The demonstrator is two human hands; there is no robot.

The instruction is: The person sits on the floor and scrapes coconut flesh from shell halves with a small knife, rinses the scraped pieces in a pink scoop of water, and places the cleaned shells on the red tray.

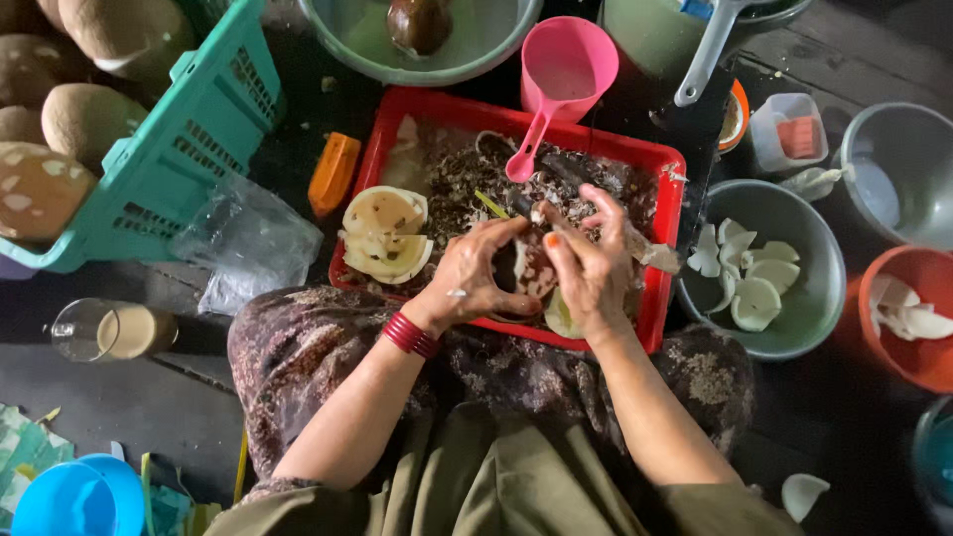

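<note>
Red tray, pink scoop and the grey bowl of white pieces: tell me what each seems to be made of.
Red tray: looks like moulded plastic, with a uniform bright colour and a thin rolled rim.
Pink scoop: likely plastic too, cup and handle one smooth, slightly glossy piece.
Grey bowl: probably plastic with a dull matte surface, though enamelled metal cannot be ruled out.
White pieces: firm, curved, coconut-like flesh.

You're looking down at a dark, worn plank floor (139,397), dimly lit from above. Around you, a teal slotted plastic crate (169,159) sits left and a grey round plastic basin (898,169) right.
</note>
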